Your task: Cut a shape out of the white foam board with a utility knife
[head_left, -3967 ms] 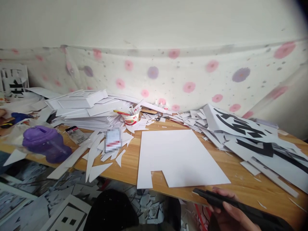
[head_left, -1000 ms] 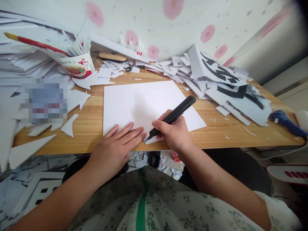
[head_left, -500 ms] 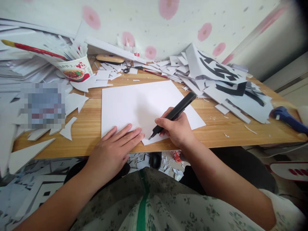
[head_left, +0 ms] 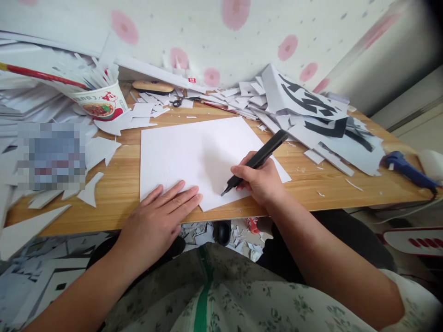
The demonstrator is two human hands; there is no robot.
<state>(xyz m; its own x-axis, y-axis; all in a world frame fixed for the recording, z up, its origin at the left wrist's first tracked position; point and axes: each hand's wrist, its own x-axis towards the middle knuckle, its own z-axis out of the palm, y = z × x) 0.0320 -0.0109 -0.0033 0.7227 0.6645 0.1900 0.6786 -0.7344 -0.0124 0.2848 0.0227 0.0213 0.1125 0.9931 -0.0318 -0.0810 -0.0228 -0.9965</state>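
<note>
A white foam board sheet [head_left: 173,152] lies on the wooden table, its near corner at the front edge. My left hand [head_left: 159,212] rests flat on the near left part of the sheet, fingers stretched out. In my right hand [head_left: 259,177] is a black utility knife [head_left: 261,154], its handle slanting up to the right. The thin blade tip points down at the sheet near its front edge; whether it touches the surface I cannot tell.
Left of the sheet stands a paper cup [head_left: 104,101] full of white strips, beside piled offcuts. Scissors [head_left: 178,101] lie behind. A heap of scraps and black-printed paper [head_left: 308,97] is at back right, with a blue glue gun [head_left: 408,168] at the right edge.
My right hand has moved the knife tip a little to the right and away from me over the sheet. My left hand stays flat on it. The view has shifted slightly.
</note>
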